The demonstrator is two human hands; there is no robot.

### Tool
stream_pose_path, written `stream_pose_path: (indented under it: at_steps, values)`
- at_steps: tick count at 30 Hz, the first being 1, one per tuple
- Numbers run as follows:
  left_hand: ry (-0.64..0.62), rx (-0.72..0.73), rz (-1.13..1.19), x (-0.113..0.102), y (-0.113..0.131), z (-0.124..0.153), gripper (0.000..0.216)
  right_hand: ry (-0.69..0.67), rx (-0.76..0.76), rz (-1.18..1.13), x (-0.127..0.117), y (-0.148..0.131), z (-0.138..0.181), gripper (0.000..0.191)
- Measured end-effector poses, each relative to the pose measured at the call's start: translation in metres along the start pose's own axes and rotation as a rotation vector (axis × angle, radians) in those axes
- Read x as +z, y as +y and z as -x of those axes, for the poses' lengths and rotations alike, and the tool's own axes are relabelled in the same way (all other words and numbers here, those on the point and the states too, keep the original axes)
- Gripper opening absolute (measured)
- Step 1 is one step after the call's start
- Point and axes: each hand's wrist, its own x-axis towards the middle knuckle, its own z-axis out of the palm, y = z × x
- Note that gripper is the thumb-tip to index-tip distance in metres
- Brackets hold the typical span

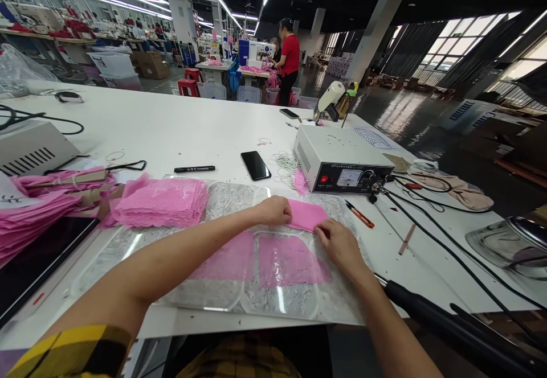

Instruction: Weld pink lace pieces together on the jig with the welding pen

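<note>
A small piece of pink fabric (306, 214) lies at the back of a clear plastic template (226, 301) on the white table. My left hand (273, 211) has its fingers curled closed at the fabric's left edge. At the lower right corner, my right hand (339, 244) pinches the same piece between thumb and fingers. Nearer to me, a flat pink lace piece (290, 259) shows within a rounded outline of the template. Another pink piece (226, 257) lies left of it, partly hidden by my left forearm. A stack of pink lace pieces (160, 200) sits at the template's back left.
Behind my hands stand a control box (354, 176) and a black phone (255, 165). A marker (194, 168) lies left, an orange utility knife (359, 214) right. Cables and a black-handled tool (423, 304) run along the right, near a glass jar (508, 244). A person (289, 56) stands farther back.
</note>
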Motion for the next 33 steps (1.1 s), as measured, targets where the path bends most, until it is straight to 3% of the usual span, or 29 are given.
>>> stream_pose_path:
  at_steps: [10,14,18,23,27,33]
  values:
    - [0.106,-0.034,0.025,-0.011,0.009,0.0,0.017,0.159,-0.078,-0.03,0.002,0.003,-0.004,0.025]
    - [0.163,0.012,0.013,-0.024,0.02,0.02,0.017,0.229,-0.184,-0.068,-0.009,-0.004,0.005,0.022]
    - [0.109,0.075,0.004,-0.019,0.031,0.068,0.015,0.17,-0.391,-0.115,-0.017,-0.018,0.033,0.016]
    - [0.03,0.094,-0.004,0.008,0.04,0.121,0.012,0.069,-0.576,-0.143,-0.015,-0.033,0.064,0.011]
    - [0.036,0.082,-0.057,0.021,0.045,0.135,0.012,-0.013,-0.584,-0.187,-0.014,-0.037,0.07,0.011]
    - [0.004,0.064,-0.183,0.022,0.05,0.139,0.011,-0.114,-0.527,-0.251,-0.013,-0.036,0.069,0.012]
